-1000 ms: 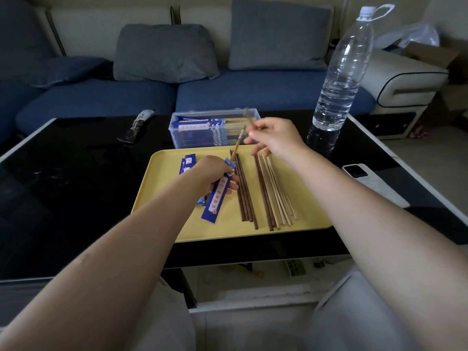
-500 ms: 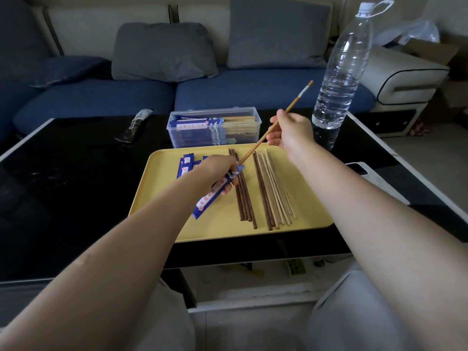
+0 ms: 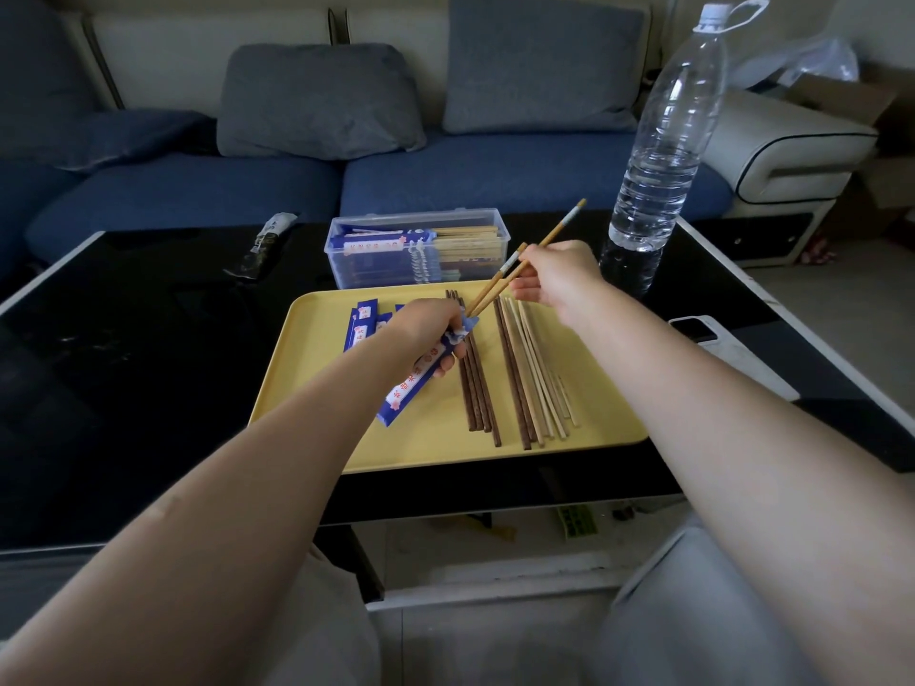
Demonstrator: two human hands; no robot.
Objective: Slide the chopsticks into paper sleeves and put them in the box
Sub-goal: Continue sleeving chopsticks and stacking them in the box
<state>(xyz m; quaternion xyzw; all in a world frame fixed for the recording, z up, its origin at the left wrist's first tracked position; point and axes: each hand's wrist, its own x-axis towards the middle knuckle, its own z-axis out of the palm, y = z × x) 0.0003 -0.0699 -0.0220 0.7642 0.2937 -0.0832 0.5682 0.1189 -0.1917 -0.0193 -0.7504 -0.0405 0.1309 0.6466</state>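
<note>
My left hand (image 3: 428, 329) grips a blue paper sleeve (image 3: 411, 386) over the yellow tray (image 3: 317, 388). My right hand (image 3: 557, 277) pinches a pair of light chopsticks (image 3: 500, 279) whose lower tips enter the sleeve's mouth; their upper ends stick up to the right. Loose dark chopsticks (image 3: 478, 388) and pale chopsticks (image 3: 537, 378) lie in rows on the tray. More blue sleeves (image 3: 364, 321) lie behind my left hand. A clear plastic box (image 3: 416, 252) with sleeved chopsticks stands behind the tray.
A tall water bottle (image 3: 663, 141) stands on the black table (image 3: 124, 363) right of the box. A phone (image 3: 713, 339) lies at the right of the tray, a small dark packet (image 3: 267, 245) at the back left. A blue sofa is beyond.
My right hand has moved down towards the sleeve. Two chopsticks now show in the sleeve's mouth, one set lower than the other.
</note>
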